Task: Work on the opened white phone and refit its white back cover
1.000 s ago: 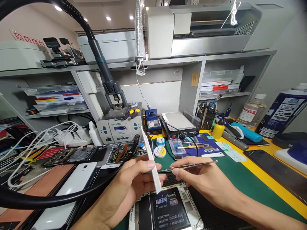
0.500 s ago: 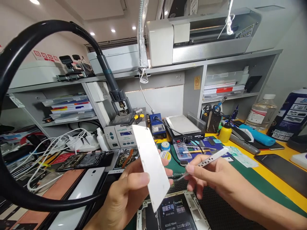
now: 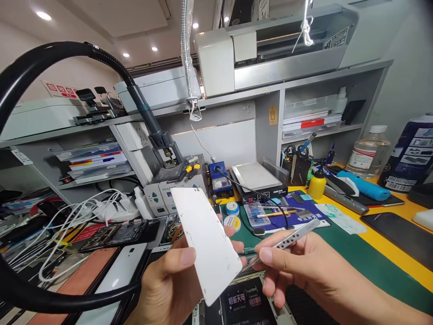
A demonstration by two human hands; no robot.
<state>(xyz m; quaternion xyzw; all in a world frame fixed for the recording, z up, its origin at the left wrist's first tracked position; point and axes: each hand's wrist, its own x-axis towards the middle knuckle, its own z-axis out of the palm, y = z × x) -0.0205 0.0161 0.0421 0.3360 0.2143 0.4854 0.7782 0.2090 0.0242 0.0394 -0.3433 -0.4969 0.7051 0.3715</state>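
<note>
My left hand [image 3: 167, 273] and right hand [image 3: 299, 266] are bare, like my right forearm [image 3: 368, 298]; my left thumbnail [image 3: 188, 256] is short.

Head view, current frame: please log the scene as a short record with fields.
Left hand: the left hand holds a white panel by its edges, tilted
Right hand: the right hand holds a slim metal tool with holes along it
Tool tip: close to the panel's lower right edge; contact cannot be told
Below the hands: an opened device with a black battery, partly hidden
To the left: a copper-coloured phone and a white phone, side by side
Behind, right: a yellow bottle
</note>
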